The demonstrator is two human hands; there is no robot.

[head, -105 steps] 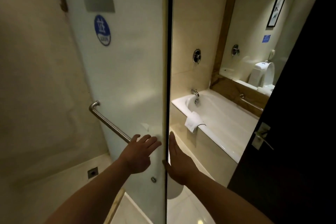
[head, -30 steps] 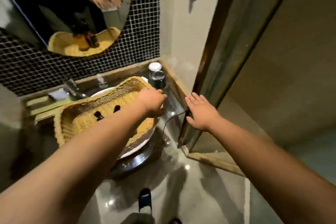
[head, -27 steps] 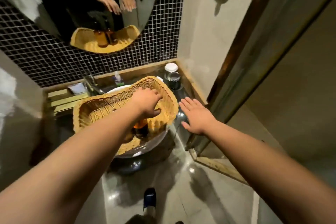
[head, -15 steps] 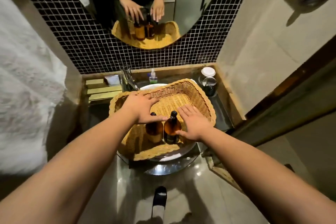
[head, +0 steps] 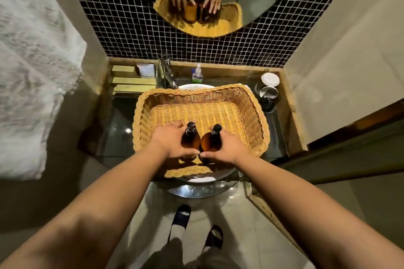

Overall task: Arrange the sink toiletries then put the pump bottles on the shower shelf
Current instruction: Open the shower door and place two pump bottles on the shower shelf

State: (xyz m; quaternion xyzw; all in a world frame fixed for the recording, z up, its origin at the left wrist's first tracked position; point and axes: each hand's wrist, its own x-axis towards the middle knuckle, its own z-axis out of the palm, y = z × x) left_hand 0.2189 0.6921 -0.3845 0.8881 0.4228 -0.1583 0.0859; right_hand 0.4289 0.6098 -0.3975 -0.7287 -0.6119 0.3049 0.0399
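Two amber pump bottles with black pumps stand upright side by side in the near part of a woven wicker basket point(head: 251, 102) that rests on the sink. My left hand point(head: 169, 141) wraps around the left pump bottle point(head: 190, 137). My right hand point(head: 225, 146) wraps around the right pump bottle point(head: 211, 141). Both bottles touch each other, and their lower halves are hidden by my fingers. The mirror above reflects the hands and bottles.
Behind the basket stand a tall chrome faucet point(head: 164, 72), a small spray bottle point(head: 197, 73), boxed toiletries point(head: 131, 82) at the left and two cups point(head: 269, 87) at the right. A white towel point(head: 28, 67) hangs at the left. A glass door frame point(head: 349, 135) is at the right.
I turned from the shower door to the sink. Both hands went into the basket and closed around the two bottles, which stood free half a second ago.
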